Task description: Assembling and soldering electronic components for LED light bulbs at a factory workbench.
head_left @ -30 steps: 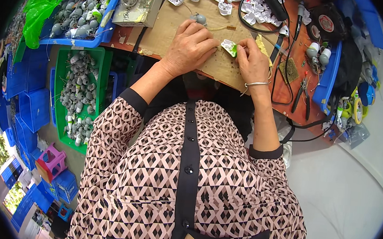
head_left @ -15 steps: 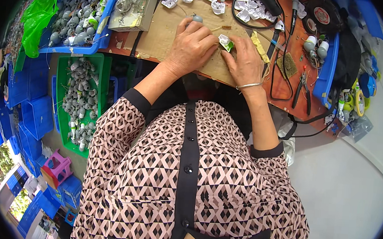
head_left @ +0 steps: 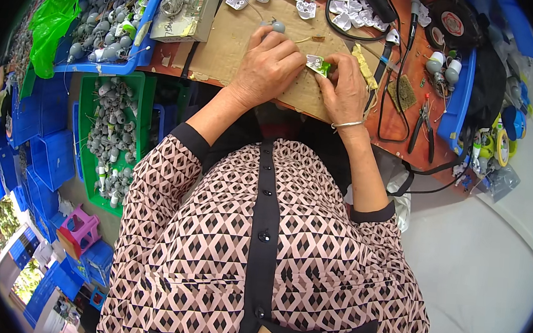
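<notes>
- Right hand (head_left: 344,88) pinching 1 white-and-green shell (head_left: 314,63) over cardboard (head_left: 225,50).
- Left hand (head_left: 265,63) curled beside grey bulb (head_left: 279,26); grip: can't tell.
- Seemingly mid-job: held shell looks unclosed; white shells (head_left: 353,14) lie loose.

You have a small molded piece (head_left: 316,64) pinched between the thumb and fingers of your right hand (head_left: 346,88). It is white on its left part and bright green on its right, where your fingertips cover some of it. The white part faces up toward the view, uneven rather than flat, with an angular outline, and its left end points toward your left hand (head_left: 267,67) without being closed over. You hold it above the cardboard (head_left: 226,44). A smooth, rounded gray piece (head_left: 278,26) shows just beyond your left fingers; whether they touch it, you can't tell from this view.
</notes>
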The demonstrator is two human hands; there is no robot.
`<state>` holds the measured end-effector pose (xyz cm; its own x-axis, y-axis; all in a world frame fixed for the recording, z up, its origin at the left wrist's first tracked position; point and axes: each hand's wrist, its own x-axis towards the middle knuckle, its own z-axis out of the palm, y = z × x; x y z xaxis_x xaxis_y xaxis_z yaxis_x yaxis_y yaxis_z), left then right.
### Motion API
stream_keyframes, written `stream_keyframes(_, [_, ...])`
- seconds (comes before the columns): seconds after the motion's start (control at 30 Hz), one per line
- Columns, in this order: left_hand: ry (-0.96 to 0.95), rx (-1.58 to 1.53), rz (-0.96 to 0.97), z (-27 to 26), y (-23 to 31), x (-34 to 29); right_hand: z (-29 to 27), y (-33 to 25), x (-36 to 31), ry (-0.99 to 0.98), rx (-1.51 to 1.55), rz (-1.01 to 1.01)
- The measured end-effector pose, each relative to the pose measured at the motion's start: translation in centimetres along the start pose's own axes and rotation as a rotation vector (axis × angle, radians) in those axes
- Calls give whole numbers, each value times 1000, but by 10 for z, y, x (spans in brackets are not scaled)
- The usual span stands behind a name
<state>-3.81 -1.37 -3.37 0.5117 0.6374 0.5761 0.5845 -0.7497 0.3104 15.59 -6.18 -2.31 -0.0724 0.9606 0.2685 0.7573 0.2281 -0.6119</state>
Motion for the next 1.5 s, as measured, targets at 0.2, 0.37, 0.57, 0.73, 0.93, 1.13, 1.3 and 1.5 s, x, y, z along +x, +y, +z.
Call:
stream_keyframes(0.2, [1,-11,-9,-1,-1,0,-1,-5,1,32,2,1])
stream_keyframes(0.37, [13,-11,8,0,-2,0,1,-12,10,50,98,-60])
stream_keyframes(0.57, [52,-50,-40,1,3,6,8,-8,19,57,50,-96])
stream_keyframes(0.73, [55,-127,-75,-1,2,10,-1,7,19,-94,159,33])
stream_keyframes(0.93, [-1,-59,-71,1,2,11,-4,19,20,-214,619,428])
stream_keyframes(1.13, [-5,-72,-83,1,0,9,-7,13,24,-246,615,487])
stream_keyframes(1.3, [21,-73,-62,-2,0,11,-6,11,20,-204,585,390])
stream_keyframes(1.5, [39,-75,-55,-2,0,8,-4,8,19,-203,578,369])
